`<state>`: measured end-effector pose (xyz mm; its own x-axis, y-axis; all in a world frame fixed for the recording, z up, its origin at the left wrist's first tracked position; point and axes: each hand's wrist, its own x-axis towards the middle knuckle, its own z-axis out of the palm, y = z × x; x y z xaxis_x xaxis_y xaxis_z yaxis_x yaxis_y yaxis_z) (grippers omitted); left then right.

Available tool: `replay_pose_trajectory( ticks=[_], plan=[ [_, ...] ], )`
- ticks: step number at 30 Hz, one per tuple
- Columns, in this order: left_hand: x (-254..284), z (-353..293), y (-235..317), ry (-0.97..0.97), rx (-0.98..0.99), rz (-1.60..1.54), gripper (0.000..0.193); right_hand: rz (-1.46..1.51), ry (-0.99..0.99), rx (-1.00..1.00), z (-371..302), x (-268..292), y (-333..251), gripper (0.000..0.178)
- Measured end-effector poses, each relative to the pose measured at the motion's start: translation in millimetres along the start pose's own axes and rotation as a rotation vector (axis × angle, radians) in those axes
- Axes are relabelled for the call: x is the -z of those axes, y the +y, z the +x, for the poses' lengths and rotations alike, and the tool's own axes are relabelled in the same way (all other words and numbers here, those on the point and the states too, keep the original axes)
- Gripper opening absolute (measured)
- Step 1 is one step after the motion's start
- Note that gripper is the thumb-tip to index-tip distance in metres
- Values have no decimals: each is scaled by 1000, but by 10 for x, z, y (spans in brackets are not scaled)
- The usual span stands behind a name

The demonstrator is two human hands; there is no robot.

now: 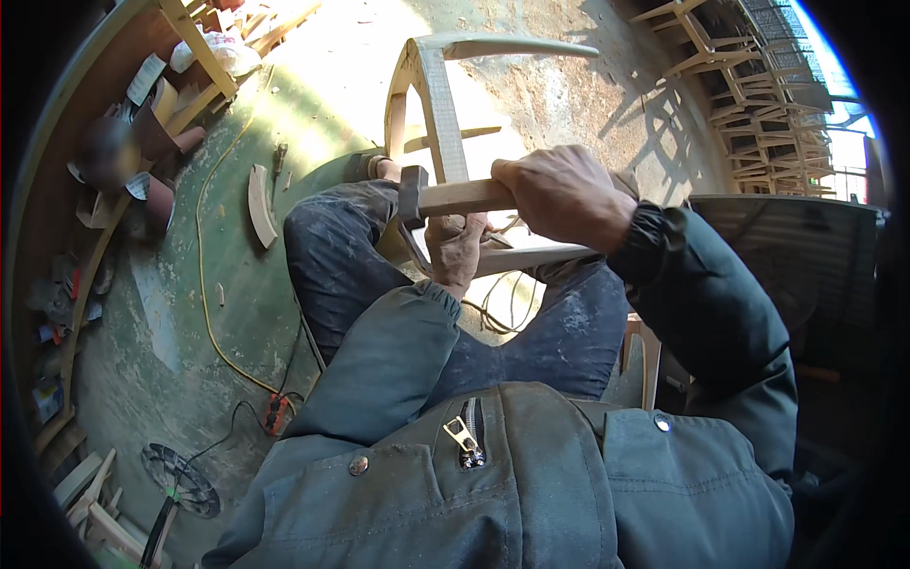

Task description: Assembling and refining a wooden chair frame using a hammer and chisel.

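Right grip is clamping my hammer, left grip I can't tell; yellow cord is crossing green floor.

1 hammer, with a dark, blocky metal head and a pale wooden handle, points its head left. The pale wooden frame extends beneath and beyond it, 1 slim, curved member reaching right at the far end.

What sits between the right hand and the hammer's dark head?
The hammer's bare wooden handle spans the stretch between the right hand and the dark head; the head camera's view shows it.
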<state>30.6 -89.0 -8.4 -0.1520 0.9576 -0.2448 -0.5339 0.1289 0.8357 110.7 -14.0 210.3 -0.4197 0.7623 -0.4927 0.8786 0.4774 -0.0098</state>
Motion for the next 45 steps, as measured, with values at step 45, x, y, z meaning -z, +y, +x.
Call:
replay_pose_trajectory(
  ticks=[45],
  plan=[
    [-37,214,-29,-99,-135,287,22,-118,-85,-5,139,201,401,12]
  ],
)
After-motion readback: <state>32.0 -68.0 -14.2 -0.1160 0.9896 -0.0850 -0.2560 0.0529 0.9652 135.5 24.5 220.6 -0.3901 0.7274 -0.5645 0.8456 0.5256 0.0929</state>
